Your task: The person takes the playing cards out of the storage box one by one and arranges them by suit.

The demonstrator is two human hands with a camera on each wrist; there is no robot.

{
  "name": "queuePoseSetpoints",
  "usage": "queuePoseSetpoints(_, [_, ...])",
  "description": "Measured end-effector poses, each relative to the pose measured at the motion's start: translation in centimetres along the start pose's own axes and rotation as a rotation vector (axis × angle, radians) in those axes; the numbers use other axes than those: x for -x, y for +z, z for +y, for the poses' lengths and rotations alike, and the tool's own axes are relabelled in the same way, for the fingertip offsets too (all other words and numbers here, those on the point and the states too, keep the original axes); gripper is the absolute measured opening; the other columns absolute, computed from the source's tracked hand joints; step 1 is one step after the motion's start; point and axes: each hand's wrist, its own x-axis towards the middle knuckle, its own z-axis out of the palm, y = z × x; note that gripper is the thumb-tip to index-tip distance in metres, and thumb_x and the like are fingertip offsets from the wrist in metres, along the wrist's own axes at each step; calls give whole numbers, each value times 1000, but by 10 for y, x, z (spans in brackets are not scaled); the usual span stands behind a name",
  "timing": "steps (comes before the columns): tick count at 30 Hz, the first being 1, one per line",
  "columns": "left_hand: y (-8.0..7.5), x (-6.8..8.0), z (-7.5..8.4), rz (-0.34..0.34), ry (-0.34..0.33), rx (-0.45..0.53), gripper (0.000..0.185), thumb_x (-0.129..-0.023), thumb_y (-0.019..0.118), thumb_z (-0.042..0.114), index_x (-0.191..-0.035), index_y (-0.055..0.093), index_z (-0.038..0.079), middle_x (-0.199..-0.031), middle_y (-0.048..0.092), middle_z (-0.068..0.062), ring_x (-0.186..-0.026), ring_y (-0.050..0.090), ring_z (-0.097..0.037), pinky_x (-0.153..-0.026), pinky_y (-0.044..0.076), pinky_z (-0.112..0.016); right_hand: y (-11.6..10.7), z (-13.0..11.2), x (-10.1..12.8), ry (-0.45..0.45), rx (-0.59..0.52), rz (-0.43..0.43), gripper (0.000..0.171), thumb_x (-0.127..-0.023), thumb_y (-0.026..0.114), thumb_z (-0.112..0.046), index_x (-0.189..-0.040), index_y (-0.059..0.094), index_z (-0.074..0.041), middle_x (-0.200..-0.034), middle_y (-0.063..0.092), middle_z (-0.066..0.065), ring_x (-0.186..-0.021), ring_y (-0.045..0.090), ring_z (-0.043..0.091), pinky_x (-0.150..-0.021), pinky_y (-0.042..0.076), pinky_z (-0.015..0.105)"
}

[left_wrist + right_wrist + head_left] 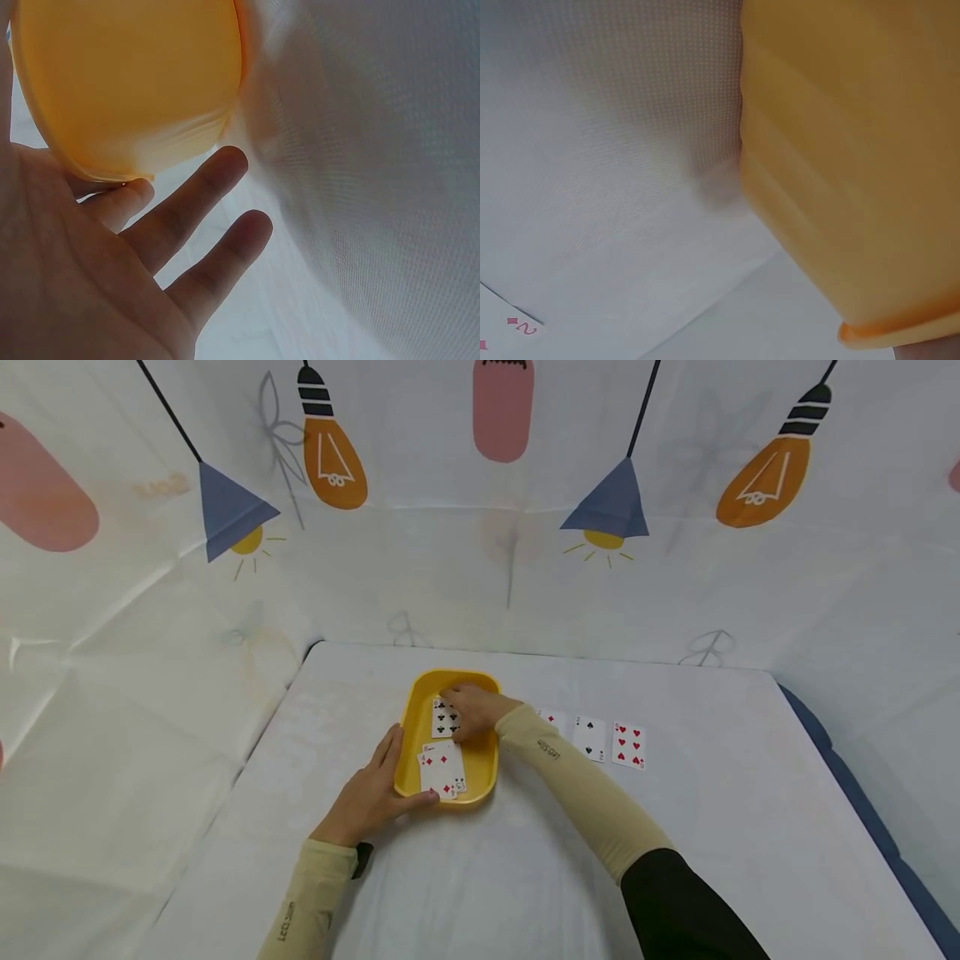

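A yellow tray (411, 727) sits on the white table. Inside it lie a black clubs card (442, 720) at the far end and a red diamonds card (441, 767) on a small pile at the near end. My left hand (375, 789) rests against the tray's left side with straight fingers, and its thumb lies along the front rim. The left wrist view shows those fingers (191, 199) beside the tray's wall (127, 82). My right hand (472, 710) reaches into the tray, fingers curled over the clubs card. The right wrist view shows only the tray's outer wall (855, 165).
Three cards lie face up in a row right of the tray: a red card (553, 718) partly hidden by my right sleeve, a two of spades (589, 737) and a hearts card (628, 745). A diamonds corner (514, 328) shows in the right wrist view. A printed cloth backdrop rises behind.
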Motion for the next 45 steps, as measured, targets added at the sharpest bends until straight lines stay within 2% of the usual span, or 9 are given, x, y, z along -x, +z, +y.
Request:
queuePoseSetpoints(9, [1, -2, -1, 4, 14, 0, 129, -75, 67, 81, -164, 2, 14, -170, 8, -7, -107, 61, -34, -104, 46, -49, -4, 0, 2, 39, -32, -20, 87, -86, 78, -44, -158, 35, -18, -161, 34, 8, -142, 36, 22, -118, 29, 42])
queuePoseSetpoints(16, [0, -1, 1, 3, 20, -12, 126, -78, 68, 77, -164, 2, 12, -170, 10, -9, -99, 63, -33, -101, 48, -50, -3, 2, 0, -13, 22, -9, 88, -87, 76, -41, -159, 32, -17, -163, 27, 10, -148, 29, 24, -119, 27, 42])
queuePoseSetpoints(26, [-1, -1, -2, 0, 18, -14, 127, -78, 68, 78, -164, 2, 11, -170, 9, -9, -104, 62, -33, -102, 47, -49, -5, 0, -2, -25, 12, -20, 89, -87, 77, -39, -160, 32, -16, -164, 28, 10, -149, 27, 26, -120, 25, 42])
queuePoseSetpoints(36, [0, 1, -5, -1, 23, -6, 127, -78, 67, 78, -164, 1, 11, -169, 11, -11, -95, 62, -31, -99, 48, -50, -5, -2, -2, -10, -5, -19, 90, -85, 79, -39, -159, 32, -16, -161, 31, 9, -144, 31, 24, -118, 29, 40])
queuePoseSetpoints(45, [-3, 2, -8, -15, 15, 2, 129, -76, 66, 81, -164, 1, 13, -169, 11, -10, -100, 61, -32, -102, 47, -49, -1, -4, -3, 4, 0, 1, 98, -83, 81, -44, -160, 28, -14, -157, 33, 12, -139, 36, 24, -116, 32, 40])
